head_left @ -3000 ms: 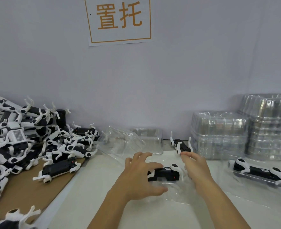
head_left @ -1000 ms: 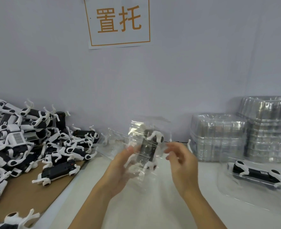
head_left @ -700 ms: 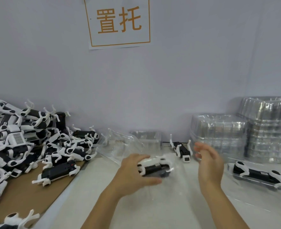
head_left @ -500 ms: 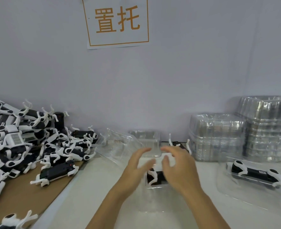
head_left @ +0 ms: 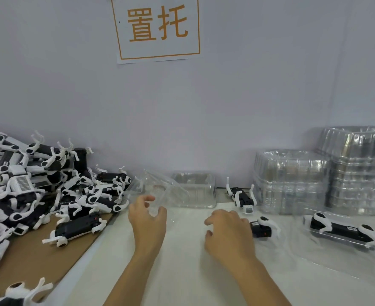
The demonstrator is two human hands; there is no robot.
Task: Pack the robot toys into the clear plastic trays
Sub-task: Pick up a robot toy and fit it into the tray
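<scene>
Both hands hover low over the tabletop, holding nothing that I can make out. My left hand reaches, fingers loosely curled, for the tilted clear tray; my right hand sits just beside a packed robot toy. I should pinch the tray's rim gently, since it looks flimsy, then fetch a toy from the pile.

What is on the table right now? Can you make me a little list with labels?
left hand: reaching toward a clear empty tray, fingers curled at its edge
right hand: resting on a tray with a robot toy in it
packed toy: lying in a clear tray on the right
loose toy: legs up, by the wall
toy pile: on brown cardboard, left
tray stacks: back right
sign: orange characters on the wall
</scene>
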